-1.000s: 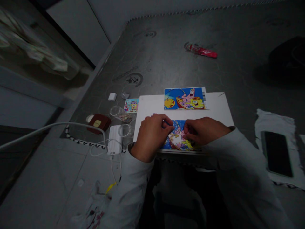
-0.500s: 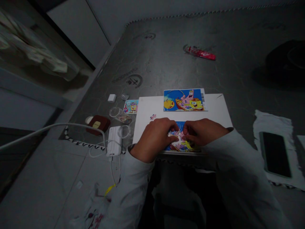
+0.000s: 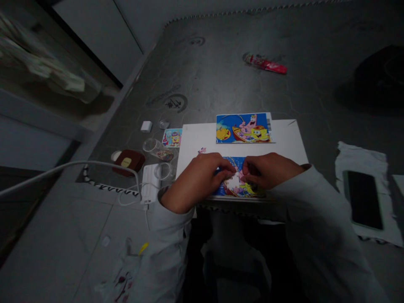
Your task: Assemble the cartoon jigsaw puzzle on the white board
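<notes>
Two narrow pinches — left hand [image 3: 197, 183], right hand [image 3: 268, 170] — touch a cartoon jigsaw puzzle [image 3: 238, 194].

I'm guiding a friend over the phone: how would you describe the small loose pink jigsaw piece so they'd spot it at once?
Start at the white sheet under the person's hands. Just above the left hand lies a tiny pink jigsaw piece. It sits alone on bare white, apart from the blue jigsaw under the hands and the picture card at the sheet's top edge.

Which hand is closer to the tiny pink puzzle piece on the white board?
Left. The left hand sits just below the tiny pink puzzle piece, not touching it; the right hand is farther off, across the blue cartoon puzzle.
</notes>
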`<state>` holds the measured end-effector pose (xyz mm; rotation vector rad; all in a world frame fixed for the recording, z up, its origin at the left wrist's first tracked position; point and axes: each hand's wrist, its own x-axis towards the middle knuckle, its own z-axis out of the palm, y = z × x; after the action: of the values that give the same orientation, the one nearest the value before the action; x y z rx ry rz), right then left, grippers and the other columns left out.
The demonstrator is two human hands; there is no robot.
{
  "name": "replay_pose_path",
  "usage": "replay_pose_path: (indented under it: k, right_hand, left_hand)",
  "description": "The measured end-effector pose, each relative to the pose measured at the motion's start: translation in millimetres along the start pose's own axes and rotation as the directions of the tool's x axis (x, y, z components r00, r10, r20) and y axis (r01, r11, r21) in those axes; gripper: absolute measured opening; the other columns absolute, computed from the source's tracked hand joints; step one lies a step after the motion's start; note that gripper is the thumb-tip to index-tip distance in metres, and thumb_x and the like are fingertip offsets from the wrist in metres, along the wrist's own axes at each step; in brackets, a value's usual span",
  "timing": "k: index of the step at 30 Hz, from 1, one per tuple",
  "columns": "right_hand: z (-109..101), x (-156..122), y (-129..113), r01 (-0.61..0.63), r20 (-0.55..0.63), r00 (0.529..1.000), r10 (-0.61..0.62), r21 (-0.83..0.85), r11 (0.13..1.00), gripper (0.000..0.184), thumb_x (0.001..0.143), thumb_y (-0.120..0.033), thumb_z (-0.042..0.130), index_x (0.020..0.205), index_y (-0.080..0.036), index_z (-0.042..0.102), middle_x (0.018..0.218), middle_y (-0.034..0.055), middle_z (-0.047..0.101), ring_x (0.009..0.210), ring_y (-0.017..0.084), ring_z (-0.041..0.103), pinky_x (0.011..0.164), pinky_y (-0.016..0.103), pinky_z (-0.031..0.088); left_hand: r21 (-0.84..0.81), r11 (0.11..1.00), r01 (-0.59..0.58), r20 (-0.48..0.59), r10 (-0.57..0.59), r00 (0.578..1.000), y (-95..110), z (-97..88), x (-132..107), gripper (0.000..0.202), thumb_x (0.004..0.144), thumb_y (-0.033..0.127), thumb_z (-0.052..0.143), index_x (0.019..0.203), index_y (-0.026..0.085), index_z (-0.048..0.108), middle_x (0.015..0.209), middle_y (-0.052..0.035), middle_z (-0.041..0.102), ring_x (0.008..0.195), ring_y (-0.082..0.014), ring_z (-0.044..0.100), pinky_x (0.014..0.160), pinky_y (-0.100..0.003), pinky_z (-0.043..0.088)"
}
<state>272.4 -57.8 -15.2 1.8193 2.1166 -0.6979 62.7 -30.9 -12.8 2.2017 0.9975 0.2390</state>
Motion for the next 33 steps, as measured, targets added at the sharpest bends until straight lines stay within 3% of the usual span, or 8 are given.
replay_pose_path:
  k: [6, 11, 15, 19, 22, 25, 33]
  right_hand:
    - [-5.4, -4.2, -6.0, 0.078, -0.004, 0.997, -0.078, 0.043, 0.996, 0.021, 0.09, -0.04, 0.068, 0.105, -0.027, 0.075, 0.094, 0.0035, 0.08, 0.084, 0.021, 0.07, 0.069, 0.031, 0.042]
    - [-10.2, -5.9, -11.9, 0.199, -0.03, 0.98, -0.198, 0.036, 0.979, 0.03, 0.097, -0.042, 0.059, 0.11, -0.024, 0.079, 0.1, 0.0091, 0.081, 0.091, 0.026, 0.072, 0.074, 0.035, 0.044]
    - [-10.6, -5.6, -10.6, 0.248, -0.052, 0.969, -0.243, 0.115, 0.962, 0.032, 0.099, -0.043, 0.056, 0.11, -0.025, 0.08, 0.105, 0.0081, 0.081, 0.095, 0.026, 0.072, 0.078, 0.035, 0.045]
    - [-10.1, -6.1, -12.3, 0.18, -0.051, 0.983, -0.174, 0.142, 0.973, 0.03, 0.097, -0.046, 0.061, 0.104, -0.026, 0.081, 0.1, 0.0069, 0.081, 0.09, 0.024, 0.071, 0.074, 0.033, 0.044]
    - [-9.0, -5.7, -16.0, 0.112, -0.014, 0.994, -0.111, 0.12, 0.986, 0.028, 0.095, -0.047, 0.064, 0.102, -0.027, 0.082, 0.096, 0.0062, 0.081, 0.086, 0.023, 0.07, 0.07, 0.032, 0.042]
    - [-7.7, -4.1, -18.7, 0.097, 0.008, 0.995, -0.097, 0.066, 0.993, 0.029, 0.098, -0.044, 0.059, 0.105, -0.027, 0.082, 0.101, 0.0074, 0.081, 0.092, 0.025, 0.071, 0.07, 0.033, 0.04]
    - [-6.3, -3.1, -23.5, 0.079, 0.05, 0.996, -0.079, -0.005, 0.997, 0.032, 0.098, -0.044, 0.055, 0.102, -0.027, 0.083, 0.098, 0.0091, 0.081, 0.091, 0.027, 0.072, 0.065, 0.033, 0.039]
  left_hand:
    - [-0.112, 0.983, 0.146, -0.047, -0.152, 0.987, 2.6, -8.3, -5.9, 0.008, 0.089, 0.023, 0.075, 0.094, 0.021, 0.08, 0.089, -0.0003, 0.08, 0.086, -0.0185, 0.073, 0.079, -0.029, 0.051]
    - [-0.203, 0.948, 0.247, 0.065, -0.239, 0.969, 7.6, -13.0, -7.4, 0.008, 0.088, 0.026, 0.075, 0.088, 0.019, 0.08, 0.084, -0.0015, 0.08, 0.081, -0.0175, 0.074, 0.074, -0.027, 0.052]
    - [-0.216, 0.921, 0.325, 0.148, -0.298, 0.943, 7.8, -12.4, -8.1, 0.009, 0.087, 0.026, 0.074, 0.086, 0.019, 0.079, 0.077, -0.0005, 0.079, 0.073, -0.0167, 0.073, 0.067, -0.026, 0.051]
    - [-0.169, 0.936, 0.31, 0.169, -0.282, 0.944, 2.7, -10.7, -10.2, 0.011, 0.088, 0.03, 0.073, 0.089, 0.021, 0.08, 0.08, 0.0005, 0.08, 0.075, -0.0166, 0.073, 0.068, -0.026, 0.049]
    - [-0.062, 0.949, 0.31, 0.128, -0.3, 0.945, -1.6, -8.8, -11.1, 0.014, 0.085, 0.029, 0.077, 0.096, 0.023, 0.081, 0.085, 0.0011, 0.08, 0.079, -0.0176, 0.072, 0.069, -0.027, 0.046]
    - [0.026, 0.947, 0.32, 0.077, -0.321, 0.944, -3.1, -6.5, -10.0, 0.017, 0.081, 0.03, 0.08, 0.097, 0.023, 0.08, 0.085, 0.0009, 0.079, 0.078, -0.0185, 0.07, 0.068, -0.028, 0.043]
    - [0.055, 0.941, 0.333, 0.103, -0.337, 0.936, -6.7, -1.2, -5.2, 0.011, 0.08, 0.025, 0.078, 0.09, 0.022, 0.078, 0.08, 0.0013, 0.077, 0.072, -0.0172, 0.067, 0.067, -0.029, 0.041]
